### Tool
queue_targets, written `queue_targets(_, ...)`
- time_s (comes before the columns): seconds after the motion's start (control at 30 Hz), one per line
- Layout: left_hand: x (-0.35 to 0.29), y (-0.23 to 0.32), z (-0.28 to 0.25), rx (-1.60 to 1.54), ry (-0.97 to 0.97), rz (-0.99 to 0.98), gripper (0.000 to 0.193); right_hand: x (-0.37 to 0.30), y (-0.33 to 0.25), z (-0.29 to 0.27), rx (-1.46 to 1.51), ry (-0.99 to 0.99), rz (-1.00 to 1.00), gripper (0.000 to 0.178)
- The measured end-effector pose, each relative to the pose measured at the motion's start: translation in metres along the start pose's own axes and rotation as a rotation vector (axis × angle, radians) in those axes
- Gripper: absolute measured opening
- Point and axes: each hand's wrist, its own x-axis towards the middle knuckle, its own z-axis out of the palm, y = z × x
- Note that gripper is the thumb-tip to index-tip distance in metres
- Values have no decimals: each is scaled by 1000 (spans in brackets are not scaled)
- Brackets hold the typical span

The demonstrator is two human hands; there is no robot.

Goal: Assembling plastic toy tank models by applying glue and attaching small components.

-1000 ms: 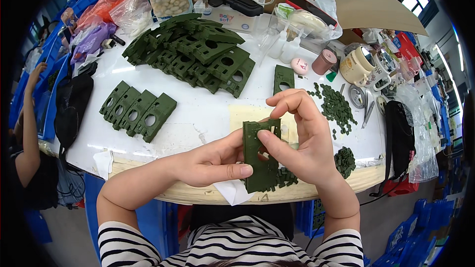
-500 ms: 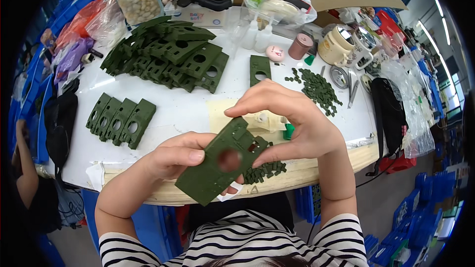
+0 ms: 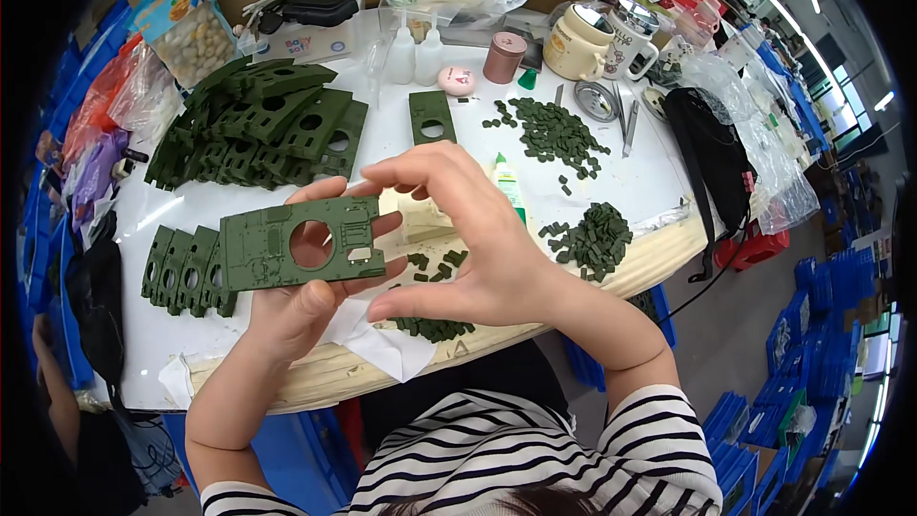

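Note:
My left hand [image 3: 294, 317] grips a dark green plastic model hull plate [image 3: 256, 247], thumb along its near edge and fingers underneath. The plate lies nearly level, with a large round hole and a small rectangular opening towards its right end. Around that right end my right hand [image 3: 492, 253] is curved, thumb and fingers wide apart and holding nothing. Left of the held plate, several similar plates [image 3: 172, 272] lie in an overlapping row. A single plate [image 3: 432, 115] rests beyond my hands. Behind, a large heap of hull plates [image 3: 258, 124] covers the table's far left.
Small green parts lie in piles at the right [image 3: 554, 139], near the right edge [image 3: 600, 237] and beneath my right hand [image 3: 435, 327]. A glue bottle [image 3: 507, 186], tweezers [image 3: 630, 129], a pink tin [image 3: 503, 59] and mugs [image 3: 578, 43] stand or lie around. White paper [image 3: 387, 349] overhangs the front edge.
The plate has swung from a steep tilt to nearly level and moved left in the picture. My right hand has come off it and opened. The whole view has also shifted.

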Motion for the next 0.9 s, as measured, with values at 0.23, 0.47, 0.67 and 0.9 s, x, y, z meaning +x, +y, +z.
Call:
queue_targets(0.23, -3, 6, -11, -7, 4, 46, 82, -29, 22, -96, -419, -218, 358, 8)
queue_targets(0.47, 0, -3, -14, -71, -102, 18, 73, -57, 40, -119, -500, -509, 503, 12)
queue_targets(0.67, 1, -1, -12, -108, -120, -27, 71, -58, 51, -119, -456, -547, 634, 14)
queue_targets(0.9, 2, 5, -11, -204, -162, -87, 68, -52, 43, -121, -307, -404, 544, 10)
